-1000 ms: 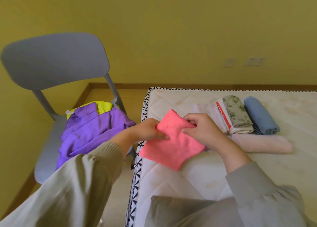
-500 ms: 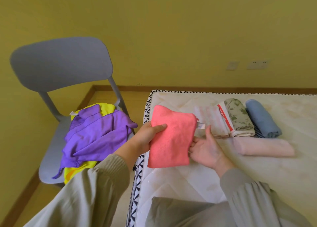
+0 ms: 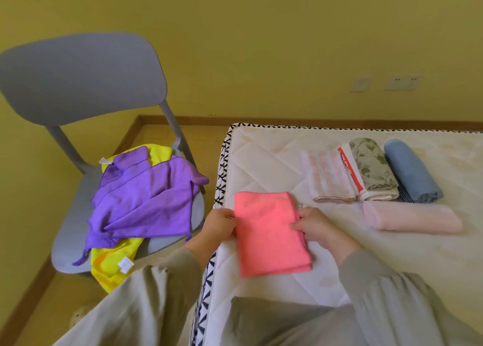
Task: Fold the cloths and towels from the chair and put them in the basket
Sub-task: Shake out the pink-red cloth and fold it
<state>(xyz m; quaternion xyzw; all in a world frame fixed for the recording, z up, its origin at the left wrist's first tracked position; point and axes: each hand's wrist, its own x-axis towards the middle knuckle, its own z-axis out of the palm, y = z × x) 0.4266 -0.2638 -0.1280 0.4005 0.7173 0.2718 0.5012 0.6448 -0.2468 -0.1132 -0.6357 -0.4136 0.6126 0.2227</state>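
The left hand (image 3: 219, 225) and right hand (image 3: 312, 226) pinch opposite edges of the folded pink cloth (image 3: 271, 233) on the bed (image 3: 261, 162); probably soft and light (apt to unfold), best lifted by both sides.

Looks like a bedroom in someone's home, a pretty plain one. There's a bare quilted mattress (image 3: 261, 162) with black-and-white patterned edging (image 3: 222, 178), set close to yellow painted walls (image 3: 261, 45) with a wooden skirting board (image 3: 313, 123) and a wood floor (image 3: 201, 136). Wall sockets (image 3: 402, 83) sit above the bed. A grey plastic chair (image 3: 78, 79) has a purple cloth (image 3: 146, 196) dumped over a yellow cloth (image 3: 115, 262) on the seat, and folded towels (image 3: 371, 170) are lined up on the mattress.
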